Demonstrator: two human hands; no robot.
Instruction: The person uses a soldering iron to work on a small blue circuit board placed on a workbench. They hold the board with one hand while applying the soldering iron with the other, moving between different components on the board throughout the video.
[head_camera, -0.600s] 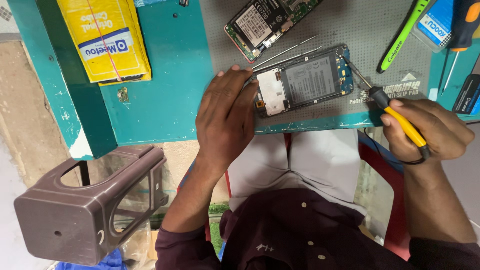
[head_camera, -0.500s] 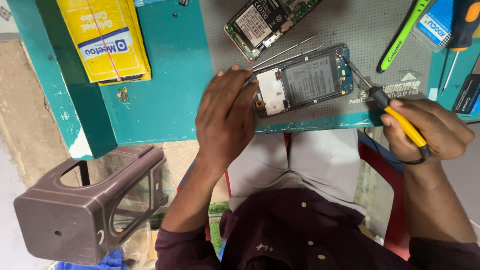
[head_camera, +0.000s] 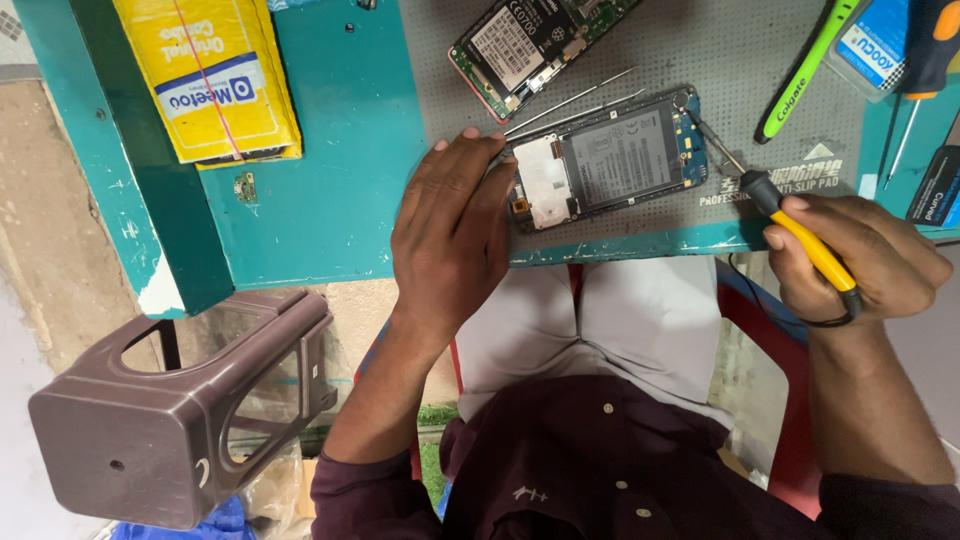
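Observation:
An opened phone (head_camera: 612, 158) with its back cover off lies on a grey mat (head_camera: 700, 60) near the table's front edge. My left hand (head_camera: 455, 225) rests flat on the table and presses against the phone's left end. My right hand (head_camera: 860, 258) grips a yellow-handled screwdriver (head_camera: 790, 215). Its metal tip touches the phone's upper right corner. Two thin metal rods (head_camera: 575, 103) lie just above the phone.
A second opened phone (head_camera: 525, 42) lies farther back on the mat. A yellow box (head_camera: 210, 75) sits on the teal table (head_camera: 330, 150) at left. A green toothbrush (head_camera: 805, 70) and other tools lie at right. A brown plastic stool (head_camera: 180, 400) stands at lower left.

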